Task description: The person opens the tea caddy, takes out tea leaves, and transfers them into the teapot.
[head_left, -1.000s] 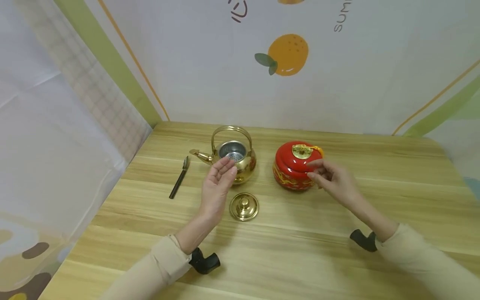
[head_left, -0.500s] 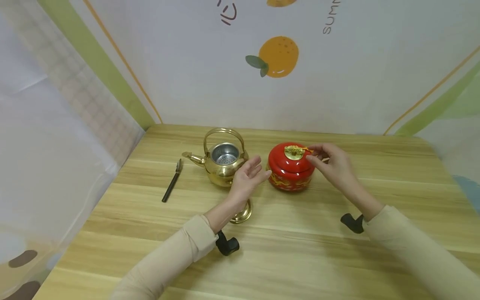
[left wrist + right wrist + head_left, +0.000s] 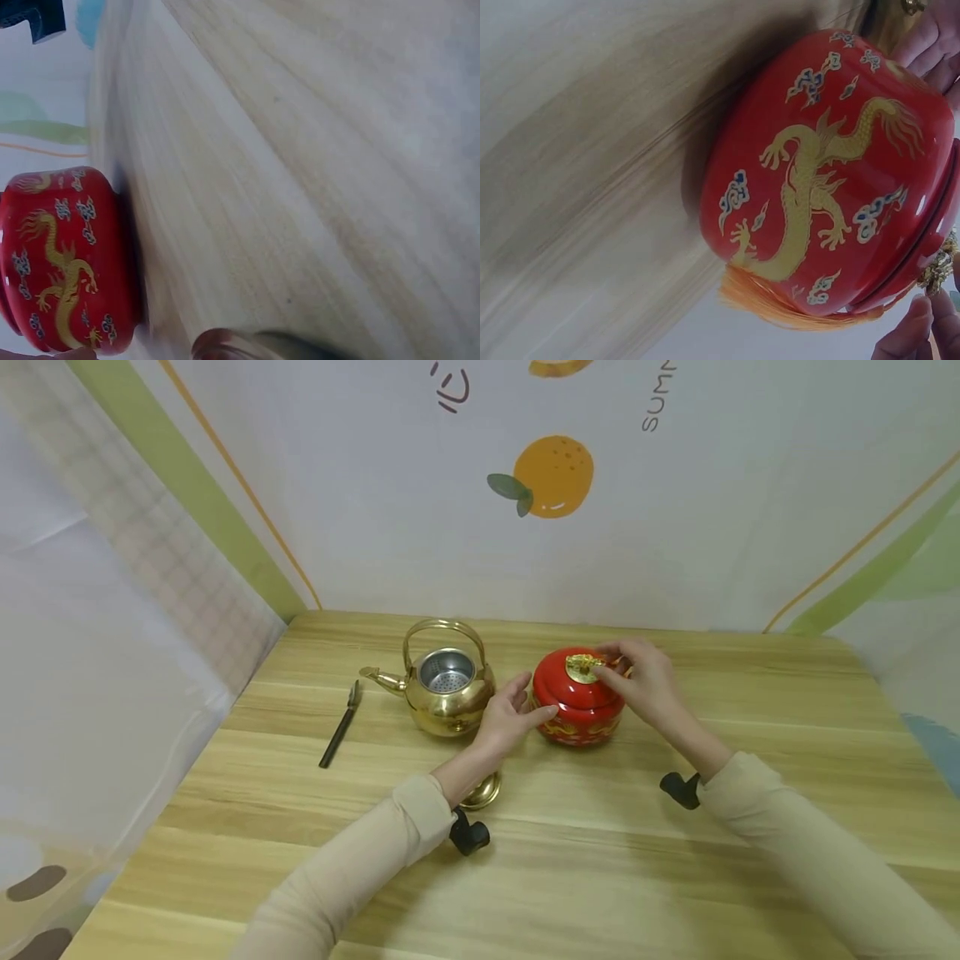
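Observation:
A red jar (image 3: pixel 577 727) with gold dragons stands upright at the table's centre right, its red lid (image 3: pixel 553 678) seated on top. My right hand (image 3: pixel 651 687) pinches the lid's gold knob (image 3: pixel 936 271) between thumb and fingers. From the jar's other side, my left hand (image 3: pixel 504 720) reaches in with fingers extended; the thumb lies against or just in front of the jar, and contact is hard to tell. In the right wrist view, an orange tassel (image 3: pixel 780 306) hangs from the lid and left fingers (image 3: pixel 928 46) show beyond the jar.
A gold kettle (image 3: pixel 442 712) without its lid, a perforated steel strainer (image 3: pixel 447 678) inside, stands left of the jar. Its gold lid (image 3: pixel 483 792) lies nearer, partly under my left wrist. A slim black-handled utensil (image 3: pixel 339 737) lies at left. A fabric wall (image 3: pixel 375 510) rises behind.
My left hand has moved right, from in front of the kettle to the jar's left side. My right hand has moved from the jar's right side up to the lid's knob and taken hold.

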Tool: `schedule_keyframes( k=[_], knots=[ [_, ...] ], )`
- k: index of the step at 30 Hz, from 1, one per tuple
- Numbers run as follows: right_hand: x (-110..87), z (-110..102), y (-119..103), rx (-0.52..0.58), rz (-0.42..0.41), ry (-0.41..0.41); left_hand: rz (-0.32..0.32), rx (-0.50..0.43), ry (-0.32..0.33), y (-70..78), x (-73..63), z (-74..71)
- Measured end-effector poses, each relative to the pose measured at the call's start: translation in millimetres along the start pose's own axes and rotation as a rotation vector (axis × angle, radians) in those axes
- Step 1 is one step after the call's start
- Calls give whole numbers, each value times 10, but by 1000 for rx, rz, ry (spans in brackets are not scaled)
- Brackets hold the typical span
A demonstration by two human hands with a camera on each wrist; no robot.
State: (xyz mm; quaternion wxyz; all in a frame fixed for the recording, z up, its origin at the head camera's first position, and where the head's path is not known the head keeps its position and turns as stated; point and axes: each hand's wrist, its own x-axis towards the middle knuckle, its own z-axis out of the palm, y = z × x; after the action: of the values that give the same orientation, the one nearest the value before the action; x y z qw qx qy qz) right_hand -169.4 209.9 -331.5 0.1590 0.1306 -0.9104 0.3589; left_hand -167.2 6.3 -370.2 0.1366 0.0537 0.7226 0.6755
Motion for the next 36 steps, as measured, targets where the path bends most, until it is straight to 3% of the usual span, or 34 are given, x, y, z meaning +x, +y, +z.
schedule_keyframes(
  k=[9,16,29,36],
  knots=[
    [48,20,15,-16,17,-26,9,-4,-13,-8,90,30],
    [64,41,18,-27,5,-34,41,-3,-49,-12,98,27],
    [111,55,4,-52,1,-62,68,-1,-62,-43,112,29],
    [135,51,-6,-94,-30,-63,50,1,-57,-45,118,28]
  ],
)
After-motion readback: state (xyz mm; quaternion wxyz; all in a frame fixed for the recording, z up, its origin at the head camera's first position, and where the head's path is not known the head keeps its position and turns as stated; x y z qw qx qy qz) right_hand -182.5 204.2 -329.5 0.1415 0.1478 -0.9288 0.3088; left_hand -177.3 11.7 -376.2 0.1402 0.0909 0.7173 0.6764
